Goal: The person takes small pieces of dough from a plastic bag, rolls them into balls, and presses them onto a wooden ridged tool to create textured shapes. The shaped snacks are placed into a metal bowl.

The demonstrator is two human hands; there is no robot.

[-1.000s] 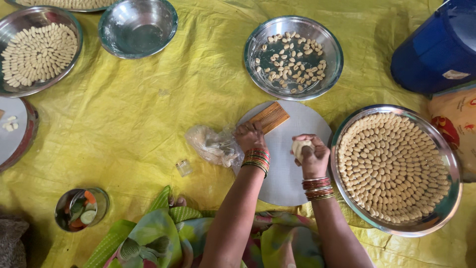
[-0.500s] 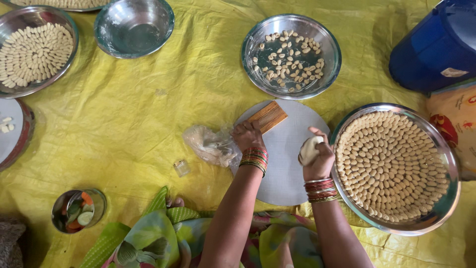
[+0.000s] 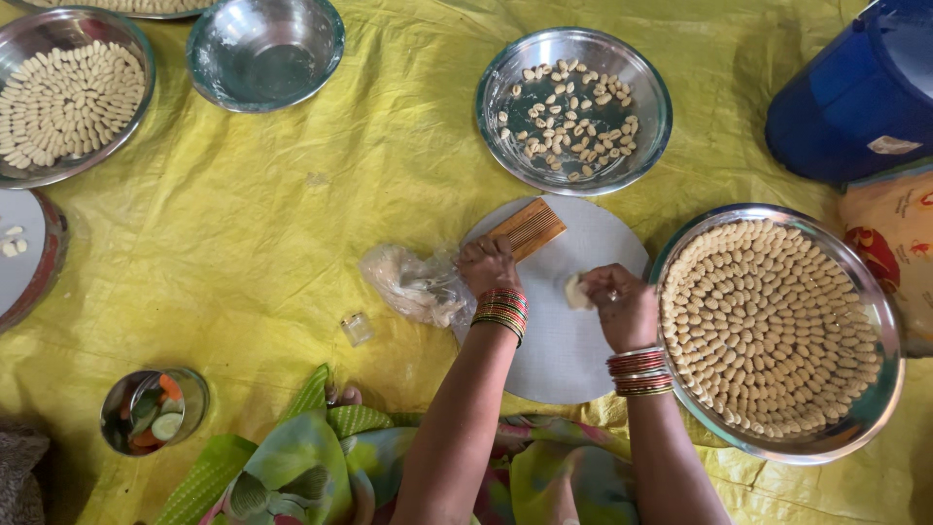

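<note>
My left hand (image 3: 486, 264) is closed on the lower end of a ridged wooden comb (image 3: 530, 227) that lies on a round white board (image 3: 564, 350). A crumpled plastic bag with dough (image 3: 413, 284) sits just to its left, touching the wrist. My right hand (image 3: 624, 303) pinches a small pale lump of dough (image 3: 575, 292) over the board's middle. Right of it, a steel tray (image 3: 855, 428) is filled with rings of shaped dough pieces (image 3: 768, 326).
A steel plate (image 3: 641, 146) of loose pieces lies beyond the board, an empty steel bowl (image 3: 264, 51) and another filled tray (image 3: 68, 97) at far left. A blue container (image 3: 850, 97) stands at top right. A small bowl of cut vegetables (image 3: 154, 410) sits near my knee.
My right hand, which reached toward the tray rim with the dough lump half a second ago, has come back left over the board. My left hand has stayed on the comb.
</note>
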